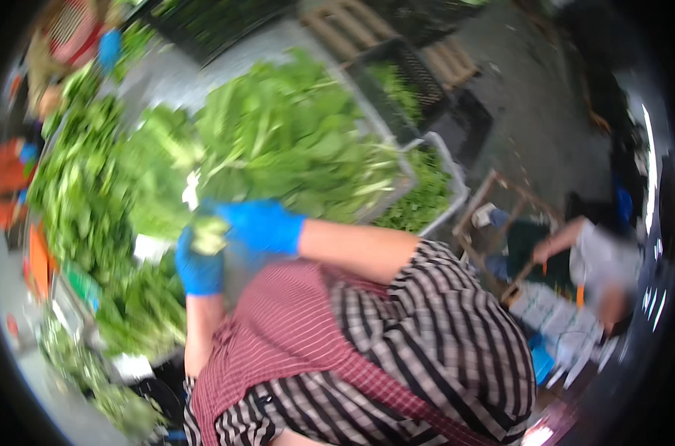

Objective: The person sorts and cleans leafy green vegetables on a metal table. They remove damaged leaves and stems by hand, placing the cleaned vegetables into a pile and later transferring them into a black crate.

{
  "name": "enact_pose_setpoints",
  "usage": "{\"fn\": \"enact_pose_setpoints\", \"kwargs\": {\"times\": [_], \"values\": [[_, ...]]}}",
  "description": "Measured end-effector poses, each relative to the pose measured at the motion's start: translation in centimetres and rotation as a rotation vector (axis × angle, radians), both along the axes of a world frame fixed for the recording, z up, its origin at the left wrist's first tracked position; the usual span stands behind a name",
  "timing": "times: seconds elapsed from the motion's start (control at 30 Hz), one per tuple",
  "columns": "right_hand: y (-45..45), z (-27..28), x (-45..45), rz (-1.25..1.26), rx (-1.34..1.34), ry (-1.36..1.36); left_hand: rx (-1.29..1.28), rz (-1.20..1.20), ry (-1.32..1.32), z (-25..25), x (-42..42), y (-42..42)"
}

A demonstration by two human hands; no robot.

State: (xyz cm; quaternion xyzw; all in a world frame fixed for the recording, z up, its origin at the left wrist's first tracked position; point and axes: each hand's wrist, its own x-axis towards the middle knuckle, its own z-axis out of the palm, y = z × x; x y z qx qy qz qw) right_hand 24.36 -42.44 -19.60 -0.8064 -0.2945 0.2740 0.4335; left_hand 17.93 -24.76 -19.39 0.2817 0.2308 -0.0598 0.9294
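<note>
My left hand (201,270), in a blue glove, grips a bunch of leafy greens near its pale cut stem ends (209,237). My right hand (262,226), gloved the same way, presses against the other side of those stems, its fingers partly hidden and blurred. The bunch's leaves (159,184) spread away from me towards the heap. A small white thing (191,192), too blurred to name, shows beside my fingers. Beyond my hands lies a large pile of loose leafy greens (281,122) on a table.
More greens (81,184) line the left side. Black plastic crates (407,83) and a light-coloured crate (446,173) of greens stand to the right, near wooden pallets (348,25). One person (605,267) is beside a metal-framed cart (493,184); other people work at left.
</note>
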Motion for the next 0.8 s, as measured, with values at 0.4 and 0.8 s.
{"fn": "enact_pose_setpoints", "kwargs": {"times": [0.4, 0.8], "values": [[-0.5, -0.7, 0.5, -0.130, -0.005, -0.494, 0.394, 0.210, -0.065, 5.8, -7.1, 4.1], [4.1, -8.0, -0.2, 0.444, -0.232, -0.722, 1.480, -0.309, 0.531, -2.9, -15.3, 3.8]]}}
